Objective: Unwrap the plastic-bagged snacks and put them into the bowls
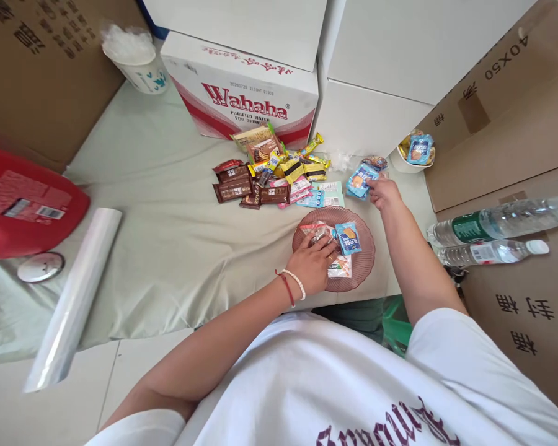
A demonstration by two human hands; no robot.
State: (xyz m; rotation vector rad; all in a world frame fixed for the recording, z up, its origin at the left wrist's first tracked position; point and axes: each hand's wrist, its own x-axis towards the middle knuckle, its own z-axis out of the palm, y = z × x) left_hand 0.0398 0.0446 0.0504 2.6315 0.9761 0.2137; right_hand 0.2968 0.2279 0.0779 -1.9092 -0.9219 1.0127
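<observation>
Shirt (307,384) nearest. Left hand (314,263) flat on plate (368,251), right hand (385,193) pinching a packet (360,181). Cloth-covered tabletop (167,235), boxes (246,93) around.

**Pink plate and snack packets**

A round, ribbed pink plate (365,260) lies flat near the surface's front edge, toward the right. It carries a blue biscuit packet (348,238), a clear-wrapped packet (319,231) and a white packet (340,267). Farther back, near the right edge, lie stacked blue packets (359,181).

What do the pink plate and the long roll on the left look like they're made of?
Plate: probably translucent pink plastic, possibly glass; ribbed, glossy rim. Roll: seemingly clear plastic film, with shiny highlights along a wound tube.
</observation>
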